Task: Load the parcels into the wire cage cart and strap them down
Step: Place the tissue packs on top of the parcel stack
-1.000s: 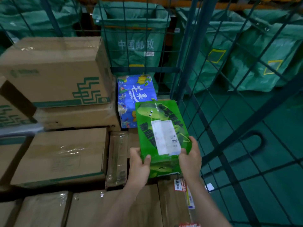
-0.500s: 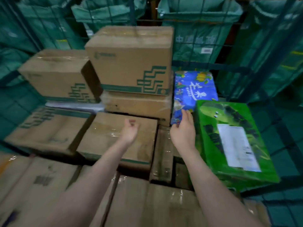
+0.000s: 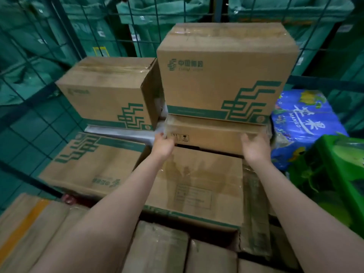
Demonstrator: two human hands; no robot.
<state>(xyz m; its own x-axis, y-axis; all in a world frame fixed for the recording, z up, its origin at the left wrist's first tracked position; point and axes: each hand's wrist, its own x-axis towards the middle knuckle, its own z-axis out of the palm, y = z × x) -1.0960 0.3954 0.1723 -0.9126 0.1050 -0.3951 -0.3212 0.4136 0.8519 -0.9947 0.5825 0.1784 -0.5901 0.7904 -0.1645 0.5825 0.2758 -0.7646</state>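
Observation:
Brown cardboard parcels fill the wire cage cart (image 3: 35, 119). A flat taped box (image 3: 212, 134) lies in the middle under a tall box with green stripes (image 3: 220, 75). My left hand (image 3: 163, 145) is at the flat box's left front corner and my right hand (image 3: 256, 147) is against its right front face, fingers spread and reaching. Whether they grip it is unclear. A green printed parcel (image 3: 338, 174) lies at the right, with a blue printed pack (image 3: 301, 123) behind it.
A second striped box (image 3: 106, 91) stands at the back left on a white slab. A wide flat box (image 3: 94, 162) and a labelled box (image 3: 197, 186) lie below my arms. Green mail sacks (image 3: 157, 10) hang behind the mesh.
Both hands let go of the green parcel, which now lies at the right. They moved forward to the flat taped box, and my view swung left.

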